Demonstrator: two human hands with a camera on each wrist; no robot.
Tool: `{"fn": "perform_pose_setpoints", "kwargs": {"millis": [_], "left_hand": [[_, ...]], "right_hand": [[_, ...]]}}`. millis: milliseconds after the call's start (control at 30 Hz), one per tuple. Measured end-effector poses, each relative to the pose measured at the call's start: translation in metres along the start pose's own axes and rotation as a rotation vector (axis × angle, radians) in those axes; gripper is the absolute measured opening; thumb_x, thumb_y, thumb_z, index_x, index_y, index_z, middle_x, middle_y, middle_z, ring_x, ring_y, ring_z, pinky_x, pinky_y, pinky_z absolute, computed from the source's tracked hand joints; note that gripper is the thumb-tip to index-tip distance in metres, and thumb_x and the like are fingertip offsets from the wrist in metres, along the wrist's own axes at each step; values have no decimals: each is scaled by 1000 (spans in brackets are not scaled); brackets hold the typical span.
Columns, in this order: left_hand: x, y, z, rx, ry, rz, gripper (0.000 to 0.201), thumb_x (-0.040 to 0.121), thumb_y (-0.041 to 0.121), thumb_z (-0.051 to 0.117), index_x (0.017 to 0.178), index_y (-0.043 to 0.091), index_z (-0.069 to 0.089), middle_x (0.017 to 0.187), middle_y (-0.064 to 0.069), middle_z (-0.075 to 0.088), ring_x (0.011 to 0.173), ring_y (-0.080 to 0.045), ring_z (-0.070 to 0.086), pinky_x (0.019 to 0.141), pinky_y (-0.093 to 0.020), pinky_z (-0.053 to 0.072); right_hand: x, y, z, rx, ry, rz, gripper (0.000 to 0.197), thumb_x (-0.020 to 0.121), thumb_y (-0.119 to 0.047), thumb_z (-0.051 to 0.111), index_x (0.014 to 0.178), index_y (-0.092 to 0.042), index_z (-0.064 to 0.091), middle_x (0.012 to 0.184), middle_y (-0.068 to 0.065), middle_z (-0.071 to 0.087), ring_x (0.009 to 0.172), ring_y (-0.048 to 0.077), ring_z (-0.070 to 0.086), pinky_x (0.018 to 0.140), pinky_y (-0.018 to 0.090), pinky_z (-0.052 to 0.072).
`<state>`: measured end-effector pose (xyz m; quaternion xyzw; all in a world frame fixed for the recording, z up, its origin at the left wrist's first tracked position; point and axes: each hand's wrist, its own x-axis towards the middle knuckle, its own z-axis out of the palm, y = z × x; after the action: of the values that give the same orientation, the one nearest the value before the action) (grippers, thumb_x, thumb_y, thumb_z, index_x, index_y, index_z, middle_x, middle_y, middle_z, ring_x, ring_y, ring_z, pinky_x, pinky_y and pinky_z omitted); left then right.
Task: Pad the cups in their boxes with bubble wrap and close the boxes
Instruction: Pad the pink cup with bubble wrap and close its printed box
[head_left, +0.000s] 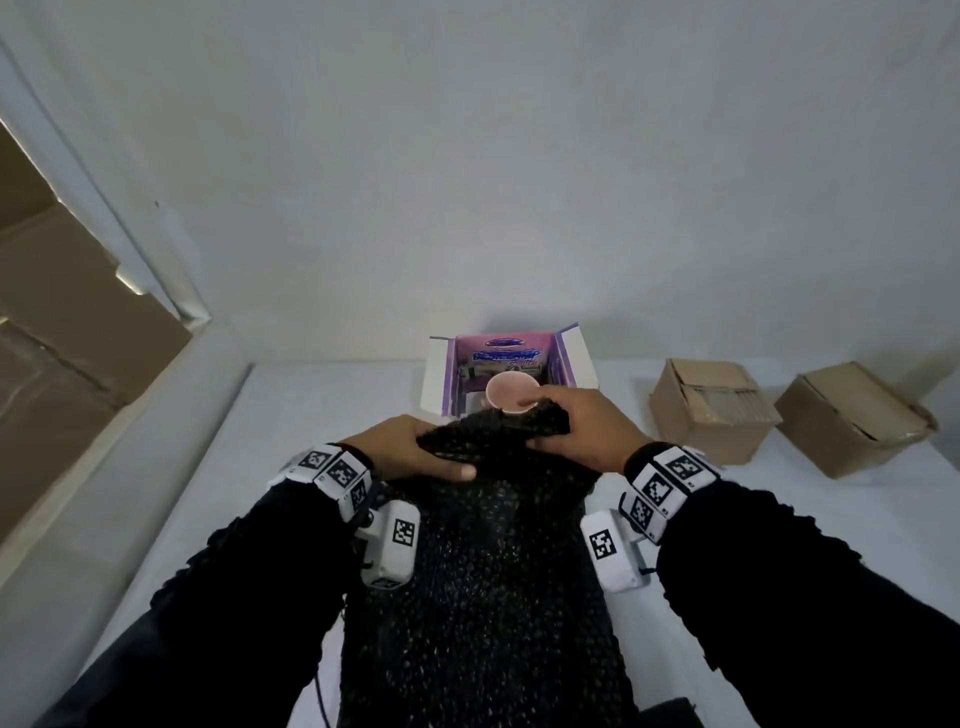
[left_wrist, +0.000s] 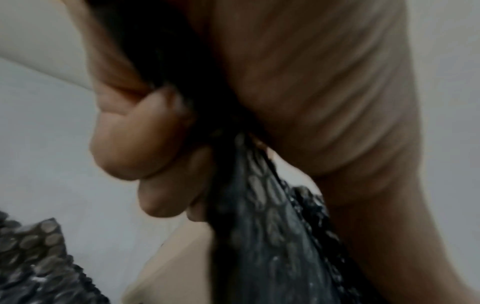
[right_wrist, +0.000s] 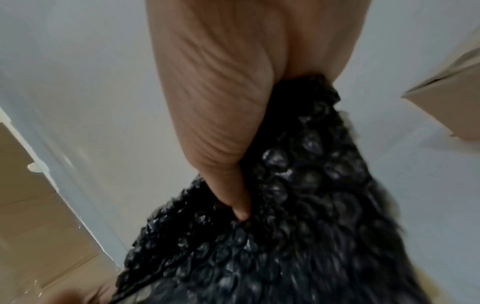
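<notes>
Both grips clamped on black bubble wrap (head_left: 483, 545): left hand (head_left: 410, 449), right hand (head_left: 582, 428). Purple box (head_left: 569, 358) with cup (head_left: 511, 392) at twelve o'clock, touching right fingers; wrap's long axis six-to-twelve.

The black plastic bubble wrap sheet (head_left: 483, 545) is glossy, its raised round bubbles catching small glints of light, and it bunches softly where it is gathered. The open purple-and-white printed box (head_left: 571, 358) looks like thin, smooth card with plain white flap faces, and the round pink cup (head_left: 511, 391) inside it has a matt, even surface. The two brown corrugated cardboard boxes (head_left: 711, 410) are dull and creased, standing on a smooth, matt white worktop (head_left: 291, 415).
</notes>
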<state>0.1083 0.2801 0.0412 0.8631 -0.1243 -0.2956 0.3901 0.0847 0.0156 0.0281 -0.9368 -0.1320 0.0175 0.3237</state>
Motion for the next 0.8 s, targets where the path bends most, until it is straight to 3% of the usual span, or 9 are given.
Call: {"fn": "perform_pose_setpoints", "kwargs": {"millis": [100,200,300,367,500,567,633,733,800], "left_hand": [[14,11,-9,-27,2,-146,43,80,57,66,87,16,73,76,0,73,61,-11,67,62,-20,51],[36,24,-10,-396,182,-31,8,97,20,52,101,19,59,76,-7,64,56,-14,59,49,-20,46],[64,25,-14,-558,429,187,35,92,0,46,112,29,50,86,-13,63,68,-25,58,59,-35,51],[83,27,-17,-507,584,247,35,89,-2,46,103,26,62,100,-9,68,85,-29,66,80,-45,56],[107,37,-18,-618,740,267,22,87,11,54,91,21,73,113,-10,64,106,-22,62,94,-40,51],[117,30,-19,-405,838,306,15,90,17,60,93,19,75,109,-6,58,101,-16,60,88,-27,50],[127,17,-20,-14,879,361,11,86,16,67,92,17,76,111,-2,54,98,-15,60,84,-26,51],[137,3,-15,300,767,383,16,76,9,73,90,16,74,128,-6,56,105,-22,62,87,-32,51],[139,2,-7,374,635,350,40,75,6,68,113,18,65,127,-9,58,105,-29,62,86,-35,50]], "right_hand": [[20,5,-18,-59,-26,-50,39,84,-9,65,118,-31,66,113,-3,59,106,19,57,93,29,42],[46,15,-32,34,29,-66,63,80,10,49,114,-41,65,113,-3,52,108,14,52,99,25,39],[74,21,-36,174,128,-48,70,76,18,41,107,-40,67,107,0,51,106,16,53,101,23,38],[89,17,-34,220,181,-39,57,77,13,44,96,-34,69,99,-1,50,100,16,53,96,24,39],[115,10,-24,380,162,4,32,75,-17,45,89,-21,73,93,-3,46,90,4,49,82,6,34],[128,18,-18,361,192,15,32,79,-9,45,89,-16,75,97,1,47,89,4,48,79,1,32],[137,28,-13,215,226,-20,37,78,7,50,93,-16,74,101,2,48,85,3,48,75,4,35],[146,41,-4,71,234,-77,47,70,16,52,100,-17,65,104,3,47,82,13,54,74,17,43],[152,46,3,8,228,-76,43,70,15,54,96,-17,63,101,4,51,83,22,56,75,32,48]]}}
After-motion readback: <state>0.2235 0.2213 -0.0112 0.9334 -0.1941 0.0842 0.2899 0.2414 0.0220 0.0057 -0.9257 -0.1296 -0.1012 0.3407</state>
